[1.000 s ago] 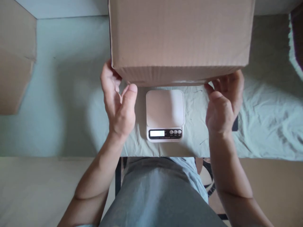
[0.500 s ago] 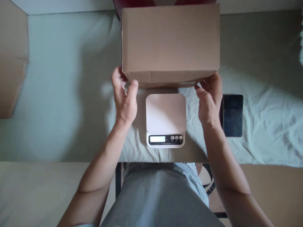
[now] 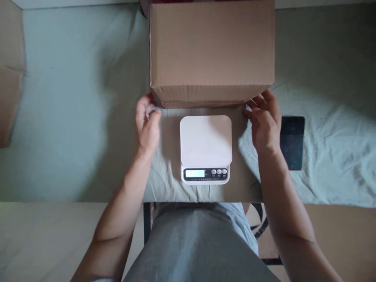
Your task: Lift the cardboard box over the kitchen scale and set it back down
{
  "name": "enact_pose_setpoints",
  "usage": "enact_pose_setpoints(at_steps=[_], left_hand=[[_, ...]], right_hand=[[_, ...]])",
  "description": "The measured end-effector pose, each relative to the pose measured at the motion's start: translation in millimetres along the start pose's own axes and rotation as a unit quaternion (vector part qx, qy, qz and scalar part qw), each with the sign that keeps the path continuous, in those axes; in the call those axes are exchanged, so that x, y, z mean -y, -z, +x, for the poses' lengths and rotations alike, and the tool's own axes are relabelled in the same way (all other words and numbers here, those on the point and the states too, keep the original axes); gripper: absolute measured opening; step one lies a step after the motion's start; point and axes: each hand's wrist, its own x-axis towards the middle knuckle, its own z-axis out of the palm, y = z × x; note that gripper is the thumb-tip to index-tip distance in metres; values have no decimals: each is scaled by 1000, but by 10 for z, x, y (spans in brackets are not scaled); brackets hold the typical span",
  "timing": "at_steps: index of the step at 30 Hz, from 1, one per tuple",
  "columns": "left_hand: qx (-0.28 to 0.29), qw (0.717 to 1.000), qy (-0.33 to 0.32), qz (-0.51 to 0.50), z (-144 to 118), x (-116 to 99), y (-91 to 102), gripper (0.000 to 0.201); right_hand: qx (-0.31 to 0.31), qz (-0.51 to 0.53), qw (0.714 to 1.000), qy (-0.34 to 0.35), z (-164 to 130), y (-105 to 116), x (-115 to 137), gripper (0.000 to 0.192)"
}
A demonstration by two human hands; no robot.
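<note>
Nearest the person, between the two forearms, a white scale sat on the pale cloth, its display toward the body and its platform bare. Since half a second before, the hands had slid outward and down from the box's lower edge: the left hand had dropped a little and its thumb no longer pressed the cardboard, while the right hand had moved right, closer to the dark phone lying just beside it on its outer side. The box itself had barely shifted and stood just beyond the scale.

The left hand's fingers were loosely curled, its fingertips at the box's near left corner; whether they touched could not be told. The right hand was also half open, fingertips at the near right corner, holding nothing. The box lay beyond both hands, spanning the gap between them. Another piece of cardboard lay far off to the left.
</note>
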Motion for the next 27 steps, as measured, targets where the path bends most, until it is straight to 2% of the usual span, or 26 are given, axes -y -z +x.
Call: enact_pose_setpoints(at_steps=[4,8,12,14,17,21,23,27], left_hand=[[31,1000,0,1,20,-221,7,48],[58,998,29,-22,155,-349,-115,54],[41,999,19,2,196,-465,-199,48],[35,999,-11,1,123,-582,-185,49],[59,997,-40,-28,-73,-791,-118,47],[59,998,-10,-31,-360,-973,-8,44],[49,999,11,-21,-484,-1009,38,45],[51,998,11,-24,-698,-1039,92,43]], right_hand=[[-4,37,999,7,95,-90,238,46],[59,30,998,16,206,-279,387,51],[67,-18,997,46,169,-388,481,52],[58,-13,995,75,72,-383,560,48],[42,-14,993,107,-144,-341,704,34],[7,-33,993,112,-443,-300,813,34],[-2,-35,994,104,-565,-285,815,34],[-16,-48,994,94,-759,-219,775,39]])
